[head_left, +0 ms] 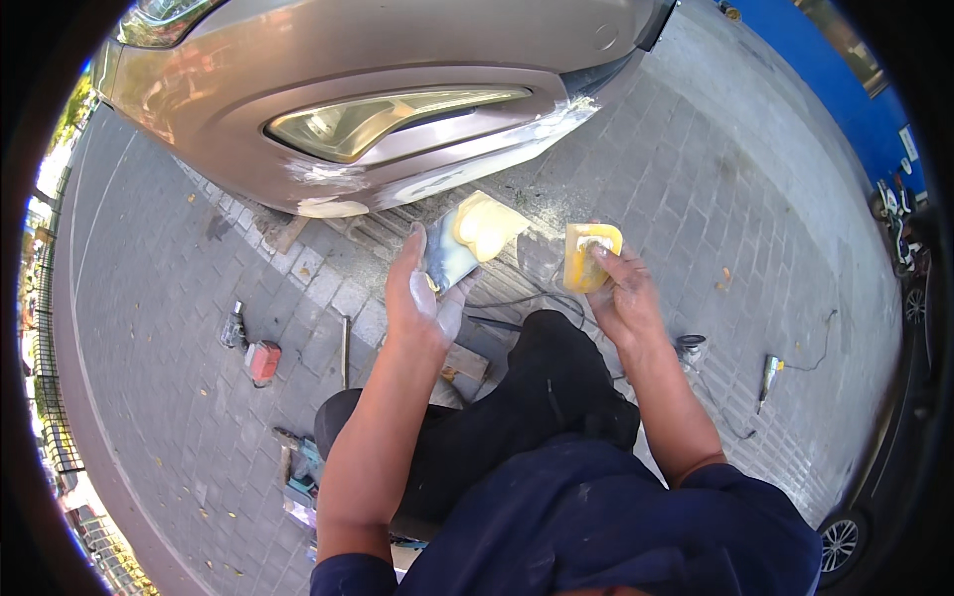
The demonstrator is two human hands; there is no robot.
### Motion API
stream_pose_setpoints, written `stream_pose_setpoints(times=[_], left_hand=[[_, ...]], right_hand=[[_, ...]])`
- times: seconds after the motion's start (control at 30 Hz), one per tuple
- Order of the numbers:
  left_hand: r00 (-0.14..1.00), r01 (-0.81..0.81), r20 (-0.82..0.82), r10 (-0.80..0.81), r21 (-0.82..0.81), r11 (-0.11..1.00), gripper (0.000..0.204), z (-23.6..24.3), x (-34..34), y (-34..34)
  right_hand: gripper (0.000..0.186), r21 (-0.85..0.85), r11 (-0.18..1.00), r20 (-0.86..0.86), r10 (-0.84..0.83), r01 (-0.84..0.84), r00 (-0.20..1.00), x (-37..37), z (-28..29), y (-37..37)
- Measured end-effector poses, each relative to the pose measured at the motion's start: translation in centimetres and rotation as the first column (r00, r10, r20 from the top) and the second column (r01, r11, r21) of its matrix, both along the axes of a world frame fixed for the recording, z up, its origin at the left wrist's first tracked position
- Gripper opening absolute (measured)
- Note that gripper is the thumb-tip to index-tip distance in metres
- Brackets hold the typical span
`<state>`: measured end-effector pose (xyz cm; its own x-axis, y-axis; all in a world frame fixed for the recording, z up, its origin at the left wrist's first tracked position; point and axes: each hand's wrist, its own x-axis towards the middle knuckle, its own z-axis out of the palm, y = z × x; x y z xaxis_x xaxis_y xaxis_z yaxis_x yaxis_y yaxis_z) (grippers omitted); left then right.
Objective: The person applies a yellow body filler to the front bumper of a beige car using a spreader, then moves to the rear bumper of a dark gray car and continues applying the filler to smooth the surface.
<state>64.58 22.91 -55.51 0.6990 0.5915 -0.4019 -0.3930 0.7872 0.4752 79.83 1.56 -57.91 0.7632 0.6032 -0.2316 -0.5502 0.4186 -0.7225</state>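
My left hand [409, 298] is closed around the edge of a dark, whitish-smeared mixing board [447, 263], with a thick mound of pale yellow body filler [484, 226] on its far side. To the right, my right hand [628, 298] pinches a yellow plastic filler spreader [574, 268], white paste smeared on its face. Board and spreader are apart. Both hands look dusty with filler. Beyond them is a car's bronze-grey bumper [397, 119]. Along its lower edge run whitish filler patches [437, 181], below a long lamp [358, 129].
On the paving lie a cordless power tool with a red battery [263, 363], a metal bar [346, 353] and a wooden block [465, 364]. Teal tools [303, 477] lie lower left. A corded yellow tool [771, 372] is at right. A black cable [532, 301] crosses before my knees.
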Motion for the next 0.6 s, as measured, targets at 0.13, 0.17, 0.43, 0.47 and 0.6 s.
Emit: stream_pose_setpoints(times=[0.13,0.17,0.43,0.47,0.6], left_hand=[[1.000,0.001,-0.004,-0.001,-0.004,1.000,0.044,-0.9,0.0,0.1],[1.000,-0.001,-0.012,0.001,0.000,1.000,0.043,-0.9,-0.1,0.1],[0.997,0.017,0.077,-0.015,-0.025,1.000,0.039,-0.8,0.1,-0.1],[0.996,0.023,0.089,-0.021,-0.014,1.000,0.039,-0.8,0.1,-0.1],[0.999,0.014,0.050,-0.014,-0.001,1.000,0.040,0.4,0.4,-0.8]], right_hand=[[0.034,0.008,0.999,-0.013,-0.048,0.048,0.999,-0.6,1.8,0.9],[0.032,0.013,0.998,-0.042,-0.055,0.055,0.998,-0.7,2.2,1.1],[0.032,-0.076,0.997,-0.008,-0.008,0.008,1.000,-0.1,1.9,1.0],[0.031,-0.096,0.995,0.054,-0.011,0.016,0.998,-0.3,1.8,1.0],[0.032,-0.060,0.995,0.153,-0.075,0.085,0.985,-1.2,2.1,0.8]])
